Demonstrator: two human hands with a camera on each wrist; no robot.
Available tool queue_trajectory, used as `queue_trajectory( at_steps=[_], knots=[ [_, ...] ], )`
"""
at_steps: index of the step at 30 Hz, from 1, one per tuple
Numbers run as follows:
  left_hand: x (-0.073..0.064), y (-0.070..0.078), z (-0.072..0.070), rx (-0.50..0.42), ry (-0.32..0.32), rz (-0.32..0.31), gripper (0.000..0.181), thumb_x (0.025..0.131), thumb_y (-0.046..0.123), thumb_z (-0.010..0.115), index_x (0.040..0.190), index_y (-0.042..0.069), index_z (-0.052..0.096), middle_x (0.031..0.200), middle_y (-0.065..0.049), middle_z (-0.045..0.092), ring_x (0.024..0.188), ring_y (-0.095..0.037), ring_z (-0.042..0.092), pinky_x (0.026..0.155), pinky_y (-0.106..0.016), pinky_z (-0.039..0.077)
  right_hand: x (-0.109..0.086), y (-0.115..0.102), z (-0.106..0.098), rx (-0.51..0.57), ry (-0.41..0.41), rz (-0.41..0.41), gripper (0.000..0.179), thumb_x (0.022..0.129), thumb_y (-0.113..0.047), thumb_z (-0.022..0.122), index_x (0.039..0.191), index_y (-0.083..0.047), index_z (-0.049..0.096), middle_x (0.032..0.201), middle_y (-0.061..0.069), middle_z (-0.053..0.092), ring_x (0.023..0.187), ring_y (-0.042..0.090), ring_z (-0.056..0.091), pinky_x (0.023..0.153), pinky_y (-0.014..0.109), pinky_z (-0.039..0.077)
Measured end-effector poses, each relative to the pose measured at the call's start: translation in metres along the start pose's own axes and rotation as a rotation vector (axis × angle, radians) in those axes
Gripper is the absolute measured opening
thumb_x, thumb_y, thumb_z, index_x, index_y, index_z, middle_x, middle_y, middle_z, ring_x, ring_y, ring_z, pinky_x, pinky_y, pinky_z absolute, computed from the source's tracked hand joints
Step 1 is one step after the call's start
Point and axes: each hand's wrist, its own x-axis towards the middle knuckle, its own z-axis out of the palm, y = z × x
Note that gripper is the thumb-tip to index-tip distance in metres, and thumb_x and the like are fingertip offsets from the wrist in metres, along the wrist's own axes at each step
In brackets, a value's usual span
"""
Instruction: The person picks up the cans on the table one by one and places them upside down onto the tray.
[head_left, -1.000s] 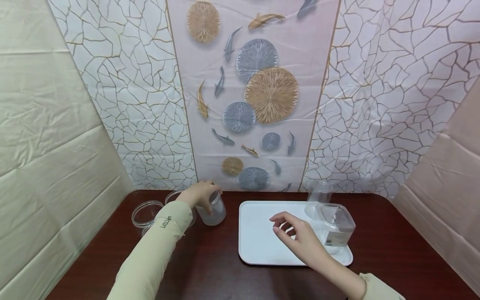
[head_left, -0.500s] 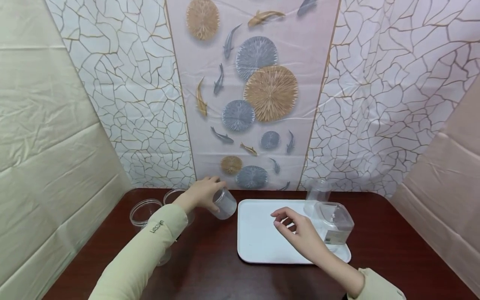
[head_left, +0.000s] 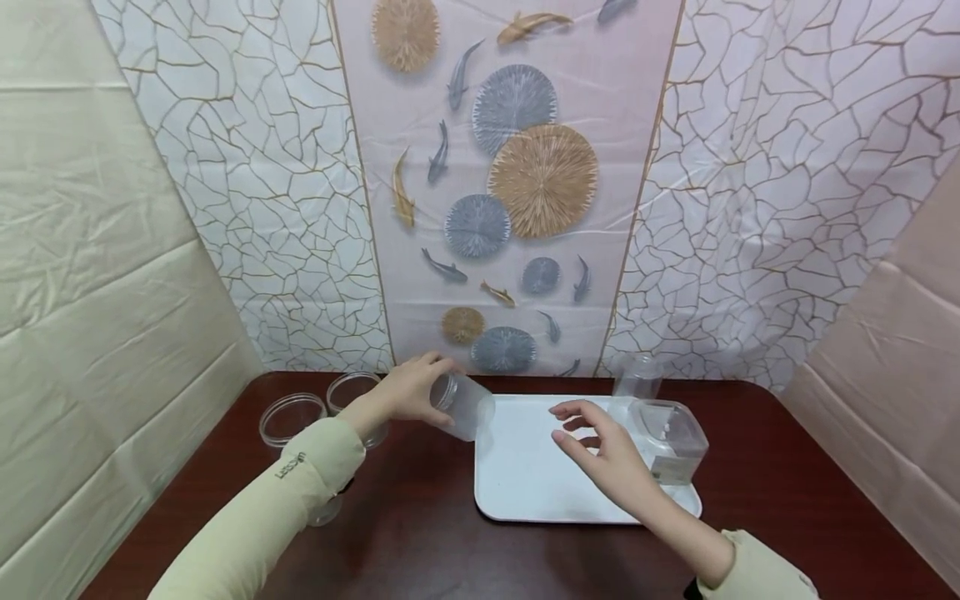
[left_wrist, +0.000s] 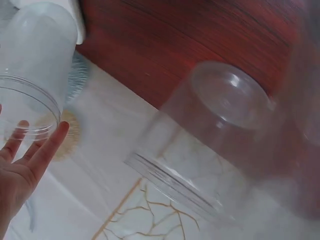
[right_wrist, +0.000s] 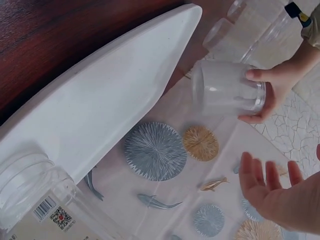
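Note:
My left hand (head_left: 416, 390) grips a clear plastic jar (head_left: 474, 408) round its threaded mouth, thumb on one side and fingers on the other. The jar is tilted, its base toward the white tray (head_left: 525, 492) and overlapping the tray's left edge in the head view. In the right wrist view this jar (right_wrist: 220, 89) looks frosted and has no lid on its mouth. My right hand (head_left: 611, 458) hovers over the tray, fingers loosely bent and holding nothing. Close to it, a square clear jar (head_left: 675, 442) with a label stands on the tray's right side.
Behind the square jar is a taller clear jar (head_left: 637, 379) at the tray's back right. Several open clear jars stand at the table's left, among them one with a wide rim (head_left: 292, 417) and one farther back (head_left: 352, 387). A patterned cloth (head_left: 540, 183) hangs behind the table.
My left hand has lifted the jar from the table's left and carried it rightward to the tray's edge, tilting it more. The right hand has barely moved, its fingers slightly more spread.

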Motion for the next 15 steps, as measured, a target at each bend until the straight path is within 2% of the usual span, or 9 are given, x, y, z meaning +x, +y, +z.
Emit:
queue_trajectory(
  at_steps=[5, 10, 15],
  knots=[
    [-0.002, 0.011, -0.003, -0.057, 0.064, -0.005, 0.078, 0.064, 0.045, 0.082, 0.131, 0.021, 0.05, 0.123, -0.007, 0.051, 0.111, -0.028, 0.054, 0.089, -0.047, 0.047, 0.004, 0.001, -0.003, 0.014, 0.035, 0.022, 0.028, 0.091, -0.016, 0.061, 0.118, -0.008, 0.058, 0.121, 0.01, 0.058, 0.107, 0.026, 0.055, 0.081, 0.034, 0.052],
    [-0.006, 0.019, -0.011, -0.086, 0.13, 0.005, 0.078, 0.065, 0.045, 0.083, 0.132, 0.022, 0.049, 0.126, -0.005, 0.051, 0.112, -0.027, 0.054, 0.087, -0.049, 0.048, 0.012, -0.003, -0.007, 0.036, 0.053, 0.024, 0.033, 0.093, -0.019, 0.06, 0.124, -0.009, 0.055, 0.126, 0.009, 0.054, 0.112, 0.027, 0.052, 0.085, 0.044, 0.051],
    [-0.008, 0.026, -0.018, -0.12, 0.203, 0.011, 0.078, 0.063, 0.044, 0.084, 0.129, 0.02, 0.051, 0.123, -0.003, 0.052, 0.109, -0.024, 0.056, 0.086, -0.045, 0.049, 0.016, -0.008, -0.013, 0.054, 0.067, 0.029, 0.038, 0.093, -0.019, 0.06, 0.129, -0.012, 0.052, 0.129, 0.01, 0.051, 0.115, 0.029, 0.051, 0.086, 0.047, 0.051]
  ],
)
